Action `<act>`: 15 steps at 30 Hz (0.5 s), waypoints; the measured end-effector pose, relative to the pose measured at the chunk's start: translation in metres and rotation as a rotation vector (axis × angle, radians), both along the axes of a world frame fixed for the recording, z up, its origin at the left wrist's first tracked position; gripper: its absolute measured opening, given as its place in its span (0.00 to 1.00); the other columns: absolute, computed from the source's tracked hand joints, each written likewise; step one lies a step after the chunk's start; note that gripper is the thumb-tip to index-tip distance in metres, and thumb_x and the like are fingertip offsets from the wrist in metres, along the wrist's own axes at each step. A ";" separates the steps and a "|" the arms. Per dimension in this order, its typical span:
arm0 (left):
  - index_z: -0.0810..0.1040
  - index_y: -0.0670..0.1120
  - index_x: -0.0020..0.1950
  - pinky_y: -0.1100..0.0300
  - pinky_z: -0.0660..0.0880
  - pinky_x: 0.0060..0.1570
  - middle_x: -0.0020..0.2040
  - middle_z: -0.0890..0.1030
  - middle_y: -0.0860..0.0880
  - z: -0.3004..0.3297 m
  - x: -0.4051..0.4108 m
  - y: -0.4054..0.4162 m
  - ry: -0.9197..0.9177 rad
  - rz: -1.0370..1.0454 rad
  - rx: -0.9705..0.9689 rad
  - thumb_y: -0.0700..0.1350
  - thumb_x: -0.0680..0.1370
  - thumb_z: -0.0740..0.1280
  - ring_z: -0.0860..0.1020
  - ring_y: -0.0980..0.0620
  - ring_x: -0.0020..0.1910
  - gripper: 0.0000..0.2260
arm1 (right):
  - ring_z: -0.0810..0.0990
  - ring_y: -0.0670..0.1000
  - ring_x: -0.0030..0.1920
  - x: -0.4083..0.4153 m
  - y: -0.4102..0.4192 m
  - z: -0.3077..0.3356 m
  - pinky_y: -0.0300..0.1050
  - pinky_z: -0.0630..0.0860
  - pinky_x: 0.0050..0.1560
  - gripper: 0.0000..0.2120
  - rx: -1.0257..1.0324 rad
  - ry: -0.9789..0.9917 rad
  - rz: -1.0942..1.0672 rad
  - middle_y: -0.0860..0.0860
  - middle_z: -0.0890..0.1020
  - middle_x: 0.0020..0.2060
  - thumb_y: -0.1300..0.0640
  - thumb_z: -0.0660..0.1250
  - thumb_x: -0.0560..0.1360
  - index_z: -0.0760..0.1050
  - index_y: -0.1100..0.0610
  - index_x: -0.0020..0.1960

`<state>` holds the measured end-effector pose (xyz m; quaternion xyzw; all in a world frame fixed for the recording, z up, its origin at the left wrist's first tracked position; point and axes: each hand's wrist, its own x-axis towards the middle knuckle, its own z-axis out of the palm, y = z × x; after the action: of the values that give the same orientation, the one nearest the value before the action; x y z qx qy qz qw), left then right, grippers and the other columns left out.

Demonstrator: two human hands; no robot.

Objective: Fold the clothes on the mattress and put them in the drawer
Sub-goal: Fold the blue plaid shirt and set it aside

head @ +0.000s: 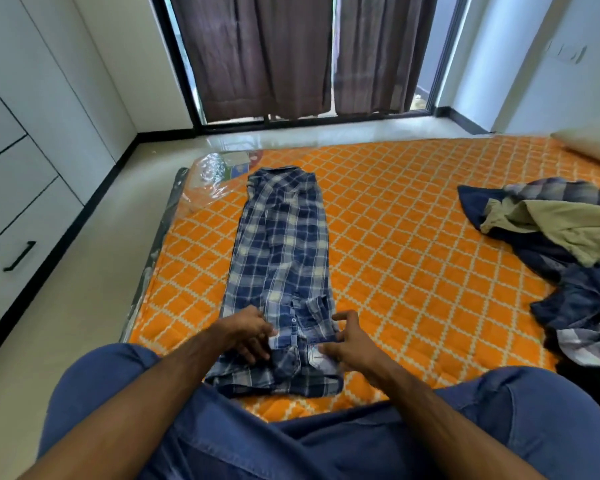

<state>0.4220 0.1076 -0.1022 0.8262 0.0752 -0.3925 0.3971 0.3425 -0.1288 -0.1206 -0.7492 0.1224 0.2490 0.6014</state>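
Observation:
A blue and white plaid shirt (284, 258) lies on the orange quilted mattress (413, 237), folded into a long narrow strip that runs away from me. My left hand (252, 332) rests on its near left part with the fingers curved down onto the cloth. My right hand (352, 342) pinches the shirt's near right edge between thumb and fingers. A heap of unfolded clothes (568, 254) in navy, olive and plaid lies at the mattress's right side. White drawers (11, 223) with black handles stand at the left wall, all closed.
My knees in blue jeans (291, 438) fill the bottom of the view at the mattress's near edge. A pillow (593, 142) lies at the far right. Bare pale floor (94, 271) runs between mattress and drawers. Dark curtains (257, 53) hang over a window at the back.

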 end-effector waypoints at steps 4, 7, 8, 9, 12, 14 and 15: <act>0.70 0.39 0.51 0.55 0.77 0.29 0.37 0.78 0.42 0.000 -0.008 0.000 -0.026 0.057 -0.038 0.46 0.76 0.75 0.80 0.48 0.30 0.16 | 0.79 0.48 0.30 -0.003 0.005 0.015 0.50 0.84 0.38 0.12 0.199 0.138 -0.091 0.58 0.75 0.47 0.70 0.70 0.78 0.70 0.60 0.55; 0.73 0.40 0.43 0.54 0.76 0.29 0.28 0.77 0.45 -0.001 -0.010 0.007 -0.078 0.025 0.031 0.43 0.75 0.76 0.77 0.49 0.25 0.13 | 0.81 0.51 0.34 -0.004 0.007 0.017 0.50 0.84 0.40 0.05 0.045 0.116 0.069 0.55 0.80 0.37 0.65 0.70 0.79 0.75 0.60 0.48; 0.75 0.39 0.43 0.54 0.77 0.30 0.28 0.79 0.45 0.001 -0.012 0.010 -0.095 -0.036 0.083 0.43 0.76 0.75 0.80 0.47 0.27 0.11 | 0.83 0.54 0.37 -0.004 0.008 0.016 0.54 0.85 0.45 0.03 -0.102 0.057 0.170 0.55 0.81 0.37 0.63 0.70 0.79 0.76 0.59 0.48; 0.78 0.37 0.45 0.55 0.78 0.30 0.30 0.81 0.45 0.002 -0.014 0.014 -0.114 -0.112 0.139 0.43 0.77 0.74 0.82 0.45 0.30 0.10 | 0.84 0.56 0.42 -0.004 0.008 0.014 0.56 0.84 0.49 0.03 -0.264 -0.012 0.278 0.55 0.82 0.41 0.60 0.70 0.79 0.78 0.59 0.50; 0.74 0.40 0.55 0.56 0.77 0.32 0.41 0.82 0.45 0.011 -0.029 0.016 -0.356 -0.454 0.482 0.47 0.79 0.69 0.81 0.47 0.36 0.12 | 0.78 0.54 0.53 -0.010 0.011 0.009 0.51 0.78 0.55 0.11 -0.737 -0.304 0.503 0.52 0.75 0.57 0.52 0.68 0.80 0.75 0.54 0.60; 0.70 0.45 0.58 0.52 0.77 0.43 0.49 0.79 0.46 0.024 -0.037 0.010 -0.640 -0.721 0.747 0.50 0.80 0.65 0.79 0.46 0.44 0.12 | 0.71 0.54 0.59 -0.017 0.015 0.007 0.50 0.73 0.59 0.17 -0.840 -0.559 0.519 0.51 0.69 0.61 0.48 0.66 0.81 0.71 0.52 0.66; 0.69 0.46 0.58 0.51 0.75 0.47 0.52 0.78 0.46 0.029 -0.041 0.006 -0.733 -0.815 0.764 0.51 0.80 0.64 0.78 0.46 0.48 0.12 | 0.69 0.55 0.61 -0.020 0.017 0.005 0.52 0.71 0.63 0.21 -0.847 -0.664 0.552 0.52 0.68 0.64 0.45 0.65 0.81 0.69 0.52 0.70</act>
<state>0.3810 0.1135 -0.0729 0.9511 -0.2489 -0.1507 -0.1038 0.3223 -0.1117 -0.1159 -0.9652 -0.1824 0.0784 0.1700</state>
